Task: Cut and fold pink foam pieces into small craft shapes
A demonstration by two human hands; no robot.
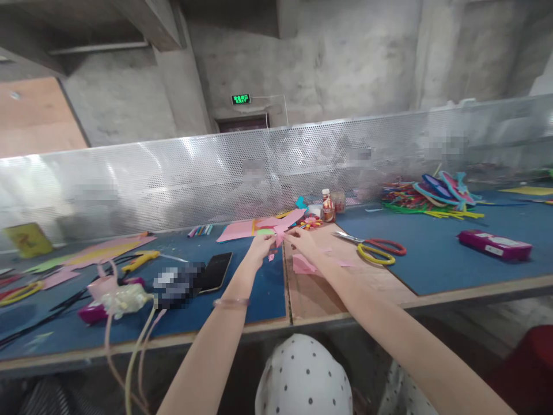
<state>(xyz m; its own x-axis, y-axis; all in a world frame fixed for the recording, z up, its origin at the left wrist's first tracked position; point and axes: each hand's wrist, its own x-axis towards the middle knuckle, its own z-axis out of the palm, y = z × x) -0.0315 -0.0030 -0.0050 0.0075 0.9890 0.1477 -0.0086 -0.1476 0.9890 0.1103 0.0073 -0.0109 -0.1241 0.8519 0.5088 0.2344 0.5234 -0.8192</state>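
Note:
Above the middle of the table, my left hand and my right hand are close together, fingers pinched on a small piece of pink paper between them. A small pink scrap shows just below my left fingers. Behind the hands are pink paper sheets. More pink paper pieces lie on the brown board under my right hand. To the right rest scissors with one red and one yellow handle, their blades toward the hands.
A phone, a yellow glue gun and a bag with cords are on the left. Bottle stands behind the board. Purple box and pipe cleaners are right; a perforated metal screen runs behind.

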